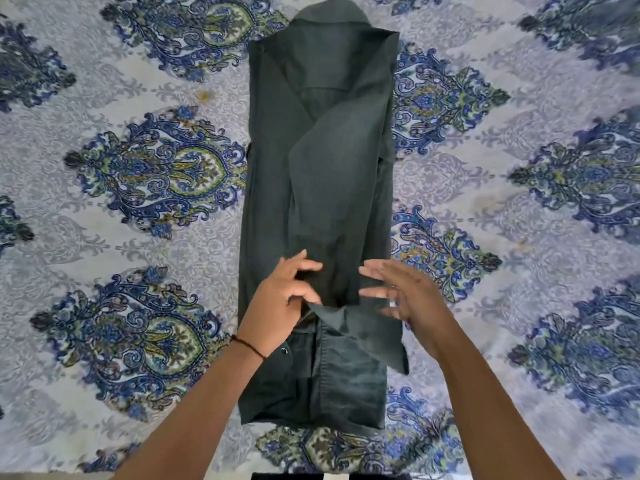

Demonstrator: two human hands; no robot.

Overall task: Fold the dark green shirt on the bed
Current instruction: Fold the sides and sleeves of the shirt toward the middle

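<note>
The dark green shirt point(318, 188) lies face down as a long narrow strip on the bed, collar at the far end, both sides folded inward. One sleeve runs down its middle, and its cuff point(367, 334) flops out to the right near the hem. My left hand point(284, 299) rests on the sleeve near the cuff, fingers curled and pinching the fabric. My right hand point(408, 296) hovers just right of the sleeve end, fingers spread, holding nothing.
The bedsheet point(145, 209) is pale grey with large blue and green paisley medallions and spreads wide on both sides of the shirt. The near bed edge point(104, 474) runs along the bottom of the view.
</note>
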